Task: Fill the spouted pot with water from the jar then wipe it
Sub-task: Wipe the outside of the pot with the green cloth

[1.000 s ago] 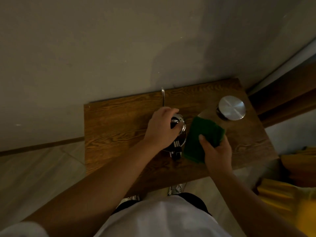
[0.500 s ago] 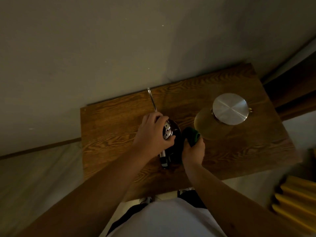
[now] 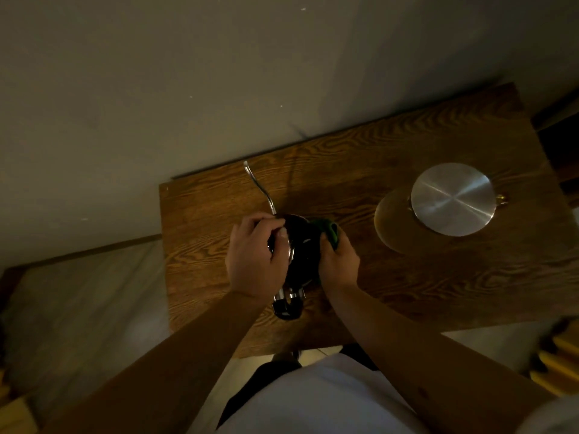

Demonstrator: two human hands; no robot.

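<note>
Dim light falls on our wooden table [image 3: 407,292], which stands against a plain wall. Our left hand [image 3: 255,258] clasps the top of the pot [image 3: 302,252], steadying it. Our right hand [image 3: 340,261] grips a green cloth [image 3: 329,230] and presses it to the pot's right side. We judge the wiping step is under way; next the cloth should work round the pot's body while the left hand keeps it upright. Right of the pot, well apart, stands the jar [image 3: 452,198], lid on. We count one pot, one cloth, one jar.
</note>
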